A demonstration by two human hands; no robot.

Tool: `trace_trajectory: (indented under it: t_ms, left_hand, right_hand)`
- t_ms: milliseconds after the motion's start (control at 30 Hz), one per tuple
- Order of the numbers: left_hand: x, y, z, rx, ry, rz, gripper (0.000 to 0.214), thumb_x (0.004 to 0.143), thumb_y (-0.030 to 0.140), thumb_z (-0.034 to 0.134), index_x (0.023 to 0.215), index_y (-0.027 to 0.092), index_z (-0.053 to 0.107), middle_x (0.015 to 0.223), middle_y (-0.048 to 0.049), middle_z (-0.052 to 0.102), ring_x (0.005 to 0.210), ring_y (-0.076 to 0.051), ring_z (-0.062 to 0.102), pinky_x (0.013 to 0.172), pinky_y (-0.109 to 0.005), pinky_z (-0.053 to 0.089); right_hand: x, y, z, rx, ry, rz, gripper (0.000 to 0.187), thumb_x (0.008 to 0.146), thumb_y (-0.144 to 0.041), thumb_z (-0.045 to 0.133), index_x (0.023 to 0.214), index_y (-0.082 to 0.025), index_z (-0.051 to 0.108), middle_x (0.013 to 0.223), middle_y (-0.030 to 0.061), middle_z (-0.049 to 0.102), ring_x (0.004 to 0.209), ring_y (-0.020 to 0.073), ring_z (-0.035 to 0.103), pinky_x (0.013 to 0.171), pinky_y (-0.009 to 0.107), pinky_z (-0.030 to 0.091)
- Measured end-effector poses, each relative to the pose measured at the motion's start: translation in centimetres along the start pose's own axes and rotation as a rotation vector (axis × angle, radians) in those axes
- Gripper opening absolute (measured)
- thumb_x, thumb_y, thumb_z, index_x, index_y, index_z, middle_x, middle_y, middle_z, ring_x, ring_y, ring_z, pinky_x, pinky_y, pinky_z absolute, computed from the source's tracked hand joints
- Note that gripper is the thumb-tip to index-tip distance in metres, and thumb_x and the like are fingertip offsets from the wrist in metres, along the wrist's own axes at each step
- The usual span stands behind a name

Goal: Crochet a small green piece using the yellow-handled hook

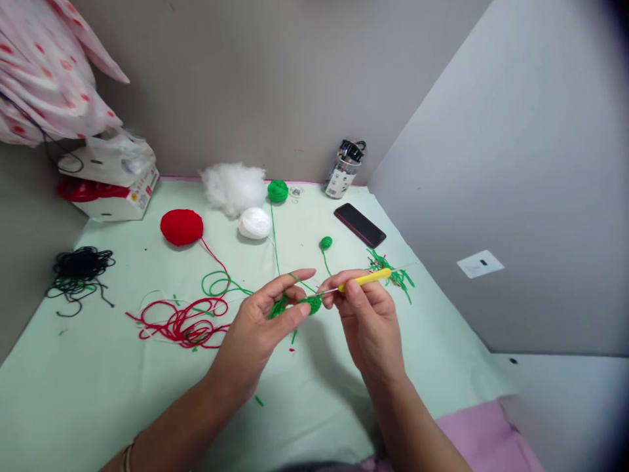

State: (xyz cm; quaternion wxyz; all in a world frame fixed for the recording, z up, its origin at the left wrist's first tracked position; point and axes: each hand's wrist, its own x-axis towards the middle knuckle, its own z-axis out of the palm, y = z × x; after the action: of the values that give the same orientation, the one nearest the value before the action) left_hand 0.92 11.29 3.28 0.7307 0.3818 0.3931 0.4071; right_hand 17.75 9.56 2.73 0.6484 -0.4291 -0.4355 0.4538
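My left hand [263, 321] pinches a small green crochet piece [310, 304] between thumb and fingers, with green yarn [274, 242] looped over the index finger and running back to a green yarn ball [278, 191]. My right hand [366, 314] grips a crochet hook with a yellow handle [366, 279]; its metal tip points into the green piece. Both hands hover over the pale green table cover [122, 393].
On the table lie a red yarn ball [181, 227], a white yarn ball [254, 223], white stuffing [233, 187], tangled red yarn [184, 323], black yarn [78, 269], a small green crocheted bit [325, 243], green scraps [396, 275], a phone [360, 225], a jar [343, 172] and a box [115, 190].
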Motion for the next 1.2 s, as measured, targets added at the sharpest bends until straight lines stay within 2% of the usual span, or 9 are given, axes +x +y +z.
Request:
trace_trajectory:
  t_ms: [300,533,667,767,833,933,1000,1067,1200]
  left_hand:
    - [-0.2,-0.2,-0.5,0.135,0.011,0.058,0.033,0.089,0.031,0.079,0.121,0.041,0.081,0.096,0.0012,0.063,0.090,-0.017,0.056,0.081,-0.028,0.043]
    - [-0.2,-0.3,-0.4,0.267,0.091,0.138,0.036,0.087,0.028,0.079,0.122,0.036,0.081,0.097,-0.0013,0.066,0.094,-0.021,0.060,0.078,-0.029,0.049]
    - [-0.4,0.2,0.3,0.354,0.139,0.208,0.034,0.084,0.022,0.078,0.114,0.035,0.083,0.095,-0.0023,0.069,0.098,-0.024,0.061,0.073,-0.029,0.052]
    - [-0.6,0.3,0.7,0.358,0.175,0.273,0.019,0.082,0.021,0.080,0.096,0.032,0.085,0.099,-0.0035,0.073,0.104,-0.027,0.060,0.074,-0.031,0.052]
    - [-0.6,0.0,0.8,0.295,0.176,0.233,0.019,0.080,0.023,0.084,0.097,0.032,0.085,0.100,-0.0028,0.073,0.102,-0.026,0.060,0.075,-0.030,0.051]
    - [-0.2,-0.3,0.4,0.037,0.072,0.035,0.045,0.080,0.031,0.088,0.124,0.034,0.080,0.089,0.0007,0.068,0.089,-0.020,0.059,0.079,-0.029,0.048]
    - [0.1,-0.3,0.1,-0.166,-0.028,-0.101,0.054,0.079,0.036,0.089,0.131,0.030,0.077,0.084,0.0009,0.065,0.087,-0.018,0.059,0.085,-0.030,0.047]
    - [0.4,-0.1,-0.1,-0.264,-0.075,-0.172,0.051,0.078,0.036,0.090,0.127,0.026,0.079,0.085,-0.0004,0.065,0.087,-0.017,0.058,0.085,-0.029,0.045]
    - [0.5,0.6,-0.3,-0.217,-0.047,-0.106,0.040,0.079,0.033,0.089,0.118,0.030,0.084,0.086,0.0006,0.062,0.082,-0.014,0.053,0.080,-0.027,0.042]
  right_hand:
    - [-0.7,-0.7,-0.5,-0.175,-0.065,-0.125,0.022,0.107,-0.034,0.059,0.098,-0.023,0.075,0.090,0.0039,0.077,0.078,0.0178,0.071,0.075,0.034,0.059]
    - [-1.6,-1.0,-0.7,-0.488,-0.169,-0.417,0.027,0.107,-0.016,0.050,0.115,-0.028,0.073,0.099,0.0042,0.078,0.087,0.0202,0.071,0.077,0.038,0.058]
    - [-1.5,-1.0,-0.9,-0.520,-0.204,-0.456,0.030,0.106,-0.011,0.049,0.119,-0.027,0.070,0.100,0.0051,0.077,0.089,0.0209,0.071,0.079,0.040,0.058]
    - [-1.4,-0.4,-1.0,-0.594,-0.230,-0.563,0.031,0.104,-0.009,0.051,0.122,-0.027,0.069,0.099,0.0070,0.077,0.090,0.0225,0.072,0.078,0.041,0.059]
    - [-1.6,0.3,-1.0,-0.728,-0.241,-0.708,0.034,0.101,-0.010,0.057,0.126,-0.028,0.070,0.102,0.0092,0.079,0.090,0.0240,0.073,0.077,0.041,0.061]
    - [-1.8,1.1,-1.0,-0.931,-0.204,-0.852,0.042,0.095,-0.008,0.066,0.129,-0.033,0.073,0.108,0.0090,0.080,0.095,0.0263,0.076,0.080,0.042,0.063]
    - [-1.9,1.0,-0.8,-0.916,-0.156,-0.835,0.041,0.095,-0.009,0.068,0.126,-0.035,0.075,0.107,0.0071,0.080,0.095,0.0261,0.076,0.080,0.042,0.064]
    - [-1.7,0.5,-0.6,-0.739,-0.083,-0.705,0.031,0.100,-0.014,0.063,0.120,-0.034,0.077,0.100,0.0061,0.080,0.088,0.0244,0.075,0.075,0.041,0.063]
    - [-1.0,-0.6,-0.2,-0.302,0.006,-0.359,0.021,0.106,-0.026,0.059,0.103,-0.028,0.079,0.083,0.0044,0.076,0.071,0.0198,0.067,0.062,0.035,0.057]
